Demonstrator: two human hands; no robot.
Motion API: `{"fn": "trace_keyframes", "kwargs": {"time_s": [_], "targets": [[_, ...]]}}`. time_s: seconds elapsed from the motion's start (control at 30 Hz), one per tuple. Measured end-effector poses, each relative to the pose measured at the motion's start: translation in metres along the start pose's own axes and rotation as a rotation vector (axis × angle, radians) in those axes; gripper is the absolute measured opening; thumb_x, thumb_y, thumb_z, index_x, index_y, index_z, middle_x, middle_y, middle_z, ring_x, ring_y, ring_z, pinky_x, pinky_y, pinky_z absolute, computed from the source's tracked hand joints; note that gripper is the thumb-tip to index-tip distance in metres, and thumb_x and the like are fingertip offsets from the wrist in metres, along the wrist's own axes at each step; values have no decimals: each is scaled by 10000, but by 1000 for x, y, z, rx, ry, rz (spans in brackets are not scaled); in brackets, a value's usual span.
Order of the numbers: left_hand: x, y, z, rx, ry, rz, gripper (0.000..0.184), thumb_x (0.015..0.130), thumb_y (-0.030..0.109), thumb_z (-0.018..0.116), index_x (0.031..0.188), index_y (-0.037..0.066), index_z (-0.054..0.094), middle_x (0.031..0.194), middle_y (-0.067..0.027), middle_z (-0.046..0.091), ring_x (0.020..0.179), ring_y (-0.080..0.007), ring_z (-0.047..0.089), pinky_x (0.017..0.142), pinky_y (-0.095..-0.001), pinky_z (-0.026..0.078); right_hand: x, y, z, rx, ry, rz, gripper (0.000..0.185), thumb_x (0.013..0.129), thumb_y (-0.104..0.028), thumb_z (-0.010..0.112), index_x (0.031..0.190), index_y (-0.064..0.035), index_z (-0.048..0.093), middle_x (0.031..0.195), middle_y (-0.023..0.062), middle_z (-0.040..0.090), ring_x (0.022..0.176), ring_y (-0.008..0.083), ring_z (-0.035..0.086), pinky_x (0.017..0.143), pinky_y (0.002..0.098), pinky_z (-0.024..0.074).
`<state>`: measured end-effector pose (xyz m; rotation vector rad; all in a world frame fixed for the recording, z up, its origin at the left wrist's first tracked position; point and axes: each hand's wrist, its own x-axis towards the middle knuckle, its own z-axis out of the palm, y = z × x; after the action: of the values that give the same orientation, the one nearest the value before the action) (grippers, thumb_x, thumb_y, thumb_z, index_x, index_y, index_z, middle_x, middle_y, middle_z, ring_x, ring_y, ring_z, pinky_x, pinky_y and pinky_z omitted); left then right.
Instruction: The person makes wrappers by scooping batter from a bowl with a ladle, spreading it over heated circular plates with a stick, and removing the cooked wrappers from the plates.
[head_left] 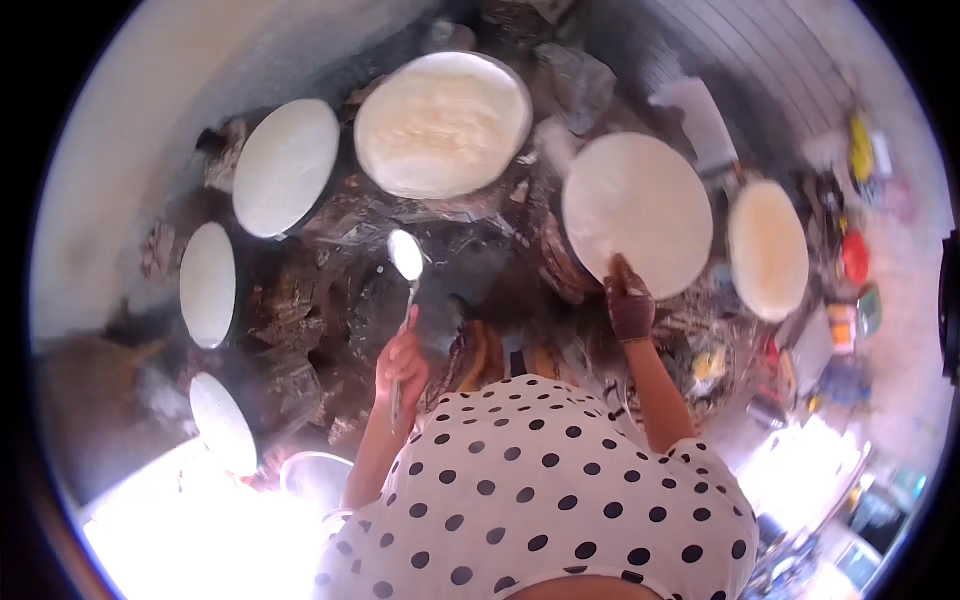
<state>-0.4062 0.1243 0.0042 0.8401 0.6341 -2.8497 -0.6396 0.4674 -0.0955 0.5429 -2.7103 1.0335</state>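
Observation:
In my left hand point(402, 368) is a long-handled spoon point(407, 257), its bowl coated or filled with something white and held above dark, ashy ground. My fingers are closed round its handle. My right hand point(630, 303), in a brown glove with bare fingertips, is at the near edge of a large round pale disc point(640, 205). The fingers lie together over its rim; whether the thumb is underneath is hidden. A wide round pan point(443, 125) with a creamy, streaky surface sits ahead, between and beyond my hands.
More pale round surfaces curve around me: an oval-looking one point(287, 168), another at left point(208, 285), a tilted one point(222, 424) and a browner one at right point(768, 250). A bucket-like container point(316, 480) stands lower left. Coloured items, including a red one point(855, 256), lie far right.

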Motion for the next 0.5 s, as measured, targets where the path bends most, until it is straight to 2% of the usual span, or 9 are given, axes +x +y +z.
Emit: {"fn": "trace_keyframes", "kwargs": {"time_s": [0.07, 0.1, 0.13, 0.2, 0.27, 0.37, 0.4, 0.47, 0.5], "targets": [[-22, 17, 14, 555, -249, 162, 425, 973, 118, 351, 1389, 38, 311, 592, 30, 378, 361, -57, 309, 335, -216, 266, 51, -44, 26, 142, 143, 69, 350, 879, -327, 556, 1095, -59, 622, 1039, 172, 638, 882, 370, 617, 738, 382, 507], [-31, 16, 36, 1088, 39, 386, 438, 974, 157, 378, 1388, 30, 321, 543, 29, 338, 345, -52, 275, 321, -220, 247, 75, -52, 41, 43, -42, 74, 336, 887, -328, 545, 1024, -35, 637, 974, 202, 640, 873, 377, 618, 731, 387, 498], [-33, 25, 44, 1074, 39, 397, 438, 974, 157, 378, 1388, 30, 321, 543, 29, 338, 345, -52, 275, 321, -220, 247, 98, -61, 57, -61, -226, 79, 343, 894, -328, 535, 953, -11, 651, 909, 232, 642, 864, 384, 620, 724, 392, 489], [-28, 44, 55, 1385, 154, 457, 428, 985, 240, 371, 1389, 101, 345, 545, 43, 315, 352, -46, 279, 333, -198, 267, 150, -89, 107, 2, -237, 377, 390, 888, -354, 537, 905, 22, 642, 809, 257, 627, 834, 389, 621, 691, 410, 470], [-21, 64, 60, 1340, 217, 440, 405, 994, 236, 350, 1383, 125, 361, 551, 49, 307, 356, -42, 274, 340, -198, 268, 209, -73, 169, -213, -314, 583, 411, 871, -388, 550, 924, 8, 648, 851, 215, 654, 830, 363, 634, 668, 400, 470], [-21, 91, 62, 1107, 175, 426, 397, 987, 191, 347, 1363, 69, 383, 557, 38, 309, 377, -59, 290, 356, -204, 259, 284, 7, 261, 115, -47, 661, 461, 810, -451, 584, 1007, -42, 664, 957, 178, 660, 888, 323, 632, 740, 416, 485], [-27, 98, 63, 1091, 208, 458, 400, 988, 188, 343, 1370, 75, 373, 564, 39, 308, 381, -59, 286, 359, -206, 259, 302, -3, 259, 48, -41, 772, 454, 770, -453, 645, 969, -46, 678, 896, 135, 681, 806, 272, 651, 681, 372, 487], [-38, 107, 60, 1069, 250, 492, 403, 988, 186, 339, 1377, 81, 364, 571, 41, 306, 385, -59, 283, 362, -209, 259, 305, -99, 207, 131, -154, 899, 597, 775, -509, 589, 1115, -20, 623, 1143, 174, 621, 1051, 291, 602, 904, 368, 451], [-42, 114, 59, 1048, 250, 503, 406, 988, 188, 339, 1381, 86, 359, 574, 41, 309, 388, -60, 283, 362, -210, 256, 317, -75, 229, 75, -159, 941, 611, 742, -512, 630, 1108, -22, 629, 1141, 178, 621, 1056, 290, 602, 905, 373, 451]]}}
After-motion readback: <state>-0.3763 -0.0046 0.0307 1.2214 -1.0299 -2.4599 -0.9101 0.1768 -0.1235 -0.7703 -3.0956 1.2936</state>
